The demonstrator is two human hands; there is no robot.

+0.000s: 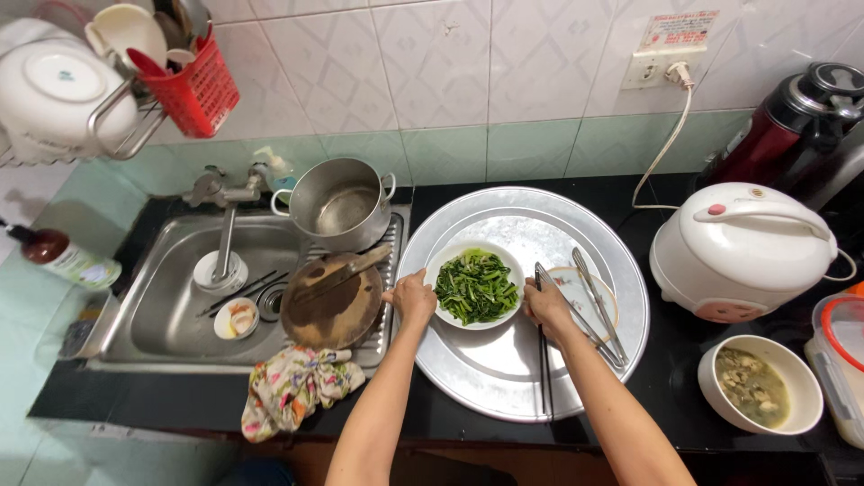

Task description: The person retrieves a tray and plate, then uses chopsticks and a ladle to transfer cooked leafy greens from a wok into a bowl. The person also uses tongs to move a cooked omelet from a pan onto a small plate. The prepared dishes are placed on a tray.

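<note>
Head view, hands (412, 299) hide bowl (474, 286) edges

A home kitchen: a steel sink (171, 297) set in a black table (162, 396), tiled wall behind it, dish rack (108, 117) above it, rice cooker (742, 252) far right of it.

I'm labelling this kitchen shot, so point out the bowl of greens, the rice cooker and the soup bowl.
bowl of greens (476, 286), head view, on the greens
rice cooker (743, 243), head view, on its lid
soup bowl (800, 385), head view, on its rim
</note>
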